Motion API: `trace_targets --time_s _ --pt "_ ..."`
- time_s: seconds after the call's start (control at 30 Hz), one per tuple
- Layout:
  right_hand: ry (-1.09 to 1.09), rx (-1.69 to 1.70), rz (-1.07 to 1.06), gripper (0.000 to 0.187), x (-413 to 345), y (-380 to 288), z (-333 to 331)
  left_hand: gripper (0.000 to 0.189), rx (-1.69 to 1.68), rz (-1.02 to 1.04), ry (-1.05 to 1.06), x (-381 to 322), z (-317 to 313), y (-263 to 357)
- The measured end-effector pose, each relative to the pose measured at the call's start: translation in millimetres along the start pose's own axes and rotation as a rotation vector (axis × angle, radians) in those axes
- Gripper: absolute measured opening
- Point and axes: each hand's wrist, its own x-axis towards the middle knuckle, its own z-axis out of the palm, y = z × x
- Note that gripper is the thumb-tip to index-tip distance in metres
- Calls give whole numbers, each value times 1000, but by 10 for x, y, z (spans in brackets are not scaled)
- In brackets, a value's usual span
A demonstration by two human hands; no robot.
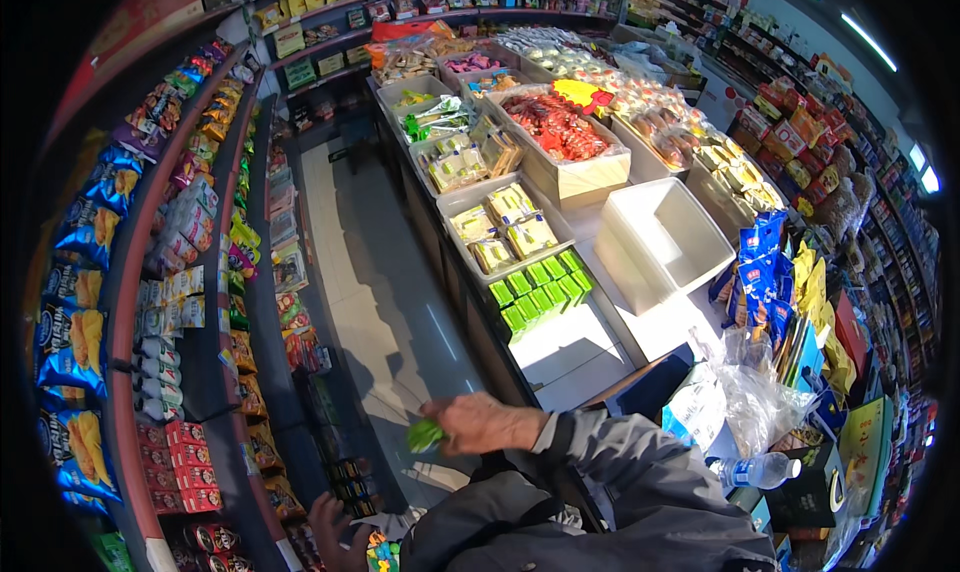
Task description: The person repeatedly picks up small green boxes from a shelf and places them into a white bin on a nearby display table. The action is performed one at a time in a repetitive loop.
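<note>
My right hand (pixel 480 424) is closed around a small green packet (pixel 426 435), held over the aisle floor beside the display table. Its grey sleeve reaches in from the lower right. My left hand (pixel 336 533) is low at the bottom edge, partly cut off and in shade, near the lower shelf on the left. A multicoloured item (pixel 383 552) shows right beside it; whether the hand holds it is unclear. On the table, small green packets (pixel 541 288) stand in neat rows, in front of a plastic tray (pixel 564 236) of wrapped food packs (pixel 511 203).
A white plastic bin (pixel 626 260) stands on the table near a box of red-wrapped snacks (pixel 555 125). Snack shelves (pixel 139 272) line the left of the narrow aisle (pixel 375 287). At right are blue bags (pixel 761 279), clear plastic bags (pixel 757 392) and a water bottle (pixel 757 470).
</note>
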Motion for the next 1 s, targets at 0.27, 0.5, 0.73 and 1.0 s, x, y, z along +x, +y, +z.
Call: trace_targets --time_s 0.27,0.5,0.73,1.0 --pt "162 -285 443 52 -235 1203 -561 59 -49 -96 66 -111 -104 -164" --pt "43 -278 803 63 -467 1970 -529 55 -64 -139 107 -109 -129 -247" --pt "-37 -33 952 63 -437 2390 -246 56 -48 -162 132 -128 -124 -315" --pt "127 142 918 62 -392 2575 194 56 -18 -187 131 -188 -132 -423"
